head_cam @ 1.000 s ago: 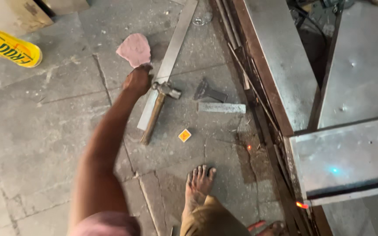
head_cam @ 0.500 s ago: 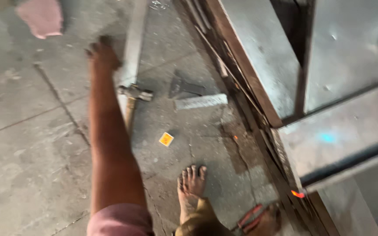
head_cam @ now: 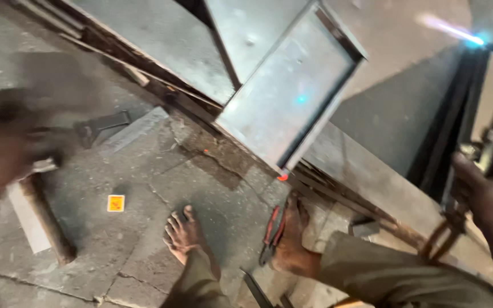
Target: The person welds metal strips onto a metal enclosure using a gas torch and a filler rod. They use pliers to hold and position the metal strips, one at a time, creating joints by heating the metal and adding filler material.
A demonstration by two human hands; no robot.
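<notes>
Two hands in view: right hand (head_cam: 483, 191) at the right edge, fingers wrapped round a gas cutting torch (head_cam: 489, 137) whose bent tube rises to a blue-white flame (head_cam: 449, 29) in the upper right corner; left hand (head_cam: 7, 142) at the left edge, too blurred to tell its fingers, just above a wooden-handled hammer (head_cam: 47, 219) lying on the stone floor (head_cam: 144, 251). Centre frame, a grey steel tray-like frame (head_cam: 286, 97) tilts on stacked sheet metal; below it two bare feet, red-handled pliers (head_cam: 272, 231) between them, a small orange square (head_cam: 116, 203) lower left.
</notes>
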